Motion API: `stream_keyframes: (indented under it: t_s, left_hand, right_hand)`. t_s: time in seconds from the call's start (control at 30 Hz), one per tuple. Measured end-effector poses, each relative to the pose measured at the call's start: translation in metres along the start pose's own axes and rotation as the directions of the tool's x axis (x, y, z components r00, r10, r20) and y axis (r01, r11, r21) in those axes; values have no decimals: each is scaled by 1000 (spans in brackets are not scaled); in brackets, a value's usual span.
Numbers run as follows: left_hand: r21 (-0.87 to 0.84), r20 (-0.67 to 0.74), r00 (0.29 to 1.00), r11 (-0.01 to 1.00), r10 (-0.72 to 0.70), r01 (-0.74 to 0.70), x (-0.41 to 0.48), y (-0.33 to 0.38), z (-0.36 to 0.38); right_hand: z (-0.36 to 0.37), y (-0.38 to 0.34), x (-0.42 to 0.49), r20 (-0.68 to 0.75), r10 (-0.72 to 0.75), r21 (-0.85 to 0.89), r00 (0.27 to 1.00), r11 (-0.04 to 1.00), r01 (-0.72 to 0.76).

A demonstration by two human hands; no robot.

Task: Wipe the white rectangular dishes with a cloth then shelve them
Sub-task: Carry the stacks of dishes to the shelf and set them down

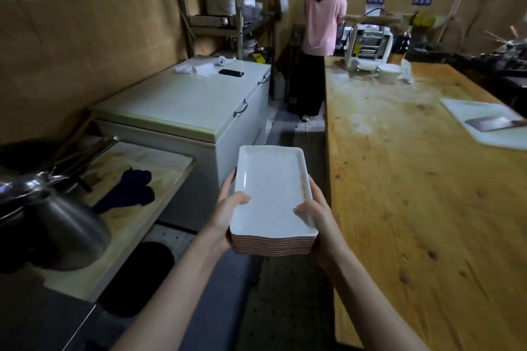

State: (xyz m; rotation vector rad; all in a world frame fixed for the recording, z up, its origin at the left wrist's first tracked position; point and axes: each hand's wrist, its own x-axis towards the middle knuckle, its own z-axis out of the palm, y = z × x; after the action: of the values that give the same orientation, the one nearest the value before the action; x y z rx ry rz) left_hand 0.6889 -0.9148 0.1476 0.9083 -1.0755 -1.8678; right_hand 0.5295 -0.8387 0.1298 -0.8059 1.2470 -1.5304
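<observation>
- A stack of white rectangular dishes [271, 196] was carried in the aisle between a white chest freezer [196, 105] and a long wooden table [413, 194].
- The left hand [228, 208] gripped the stack's left edge, thumb on the top dish's rim.
- The right hand [316, 216] gripped the right edge likewise.
- A dark blue cloth [134, 188] lay on a board at the left, beside a steel kettle [48, 225].
- A person in a pink shirt [322, 25] stood farther off, near a metal shelf rack [228, 8].

Left hand [228, 209] and right hand [317, 221], thumbs inward.
</observation>
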Motion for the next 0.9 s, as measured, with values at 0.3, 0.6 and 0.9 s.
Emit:
stream_keyframes:
  t_s: [0.3, 0.6, 0.9]
  left_hand:
    - [-2, -29, 997, 998, -71, 71, 90, 21, -6]
    - [75, 48, 990, 989, -133, 130, 258, 62, -25]
    - [61, 126, 979, 986, -159, 152, 413, 114, -53]
  right_hand:
    - [-4, 13, 101, -41, 35, 12, 999, 999, -34]
    - [10, 14, 254, -136, -14, 54, 991, 998, 21]
    - [43, -7, 405, -247, 4, 81, 969, 997, 16]
